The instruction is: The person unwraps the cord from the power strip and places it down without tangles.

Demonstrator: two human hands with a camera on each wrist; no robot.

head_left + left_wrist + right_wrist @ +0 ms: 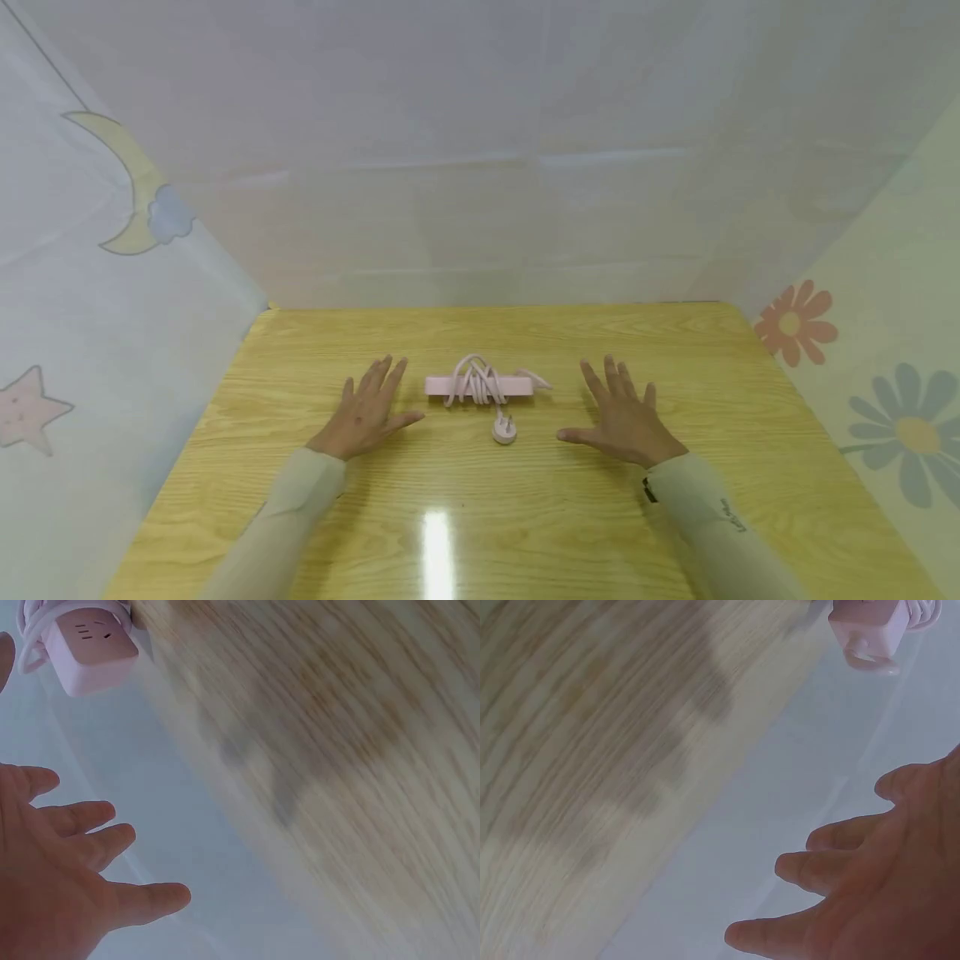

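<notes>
A pink power strip point(517, 386) lies crosswise on the wooden table, its pink cord point(480, 379) wound several times around the middle. The round plug point(504, 430) rests on the wood in front of it, prongs facing up. To the left of the strip my left hand point(367, 417) is spread, palm down, touching neither strip nor cord. On the other side my right hand point(622, 417) is likewise spread and apart from it. Each wrist view catches one end of the power strip point(94, 649), and in the right one a loop of cord point(870, 661) leaves that end.
The wooden table point(450, 333) meets a pale hanging sheet point(480, 225) along its back edge. Printed side sheets stand left and right, with a moon point(127, 183) and flowers point(798, 323). A bright light reflection point(437, 554) shows near the front.
</notes>
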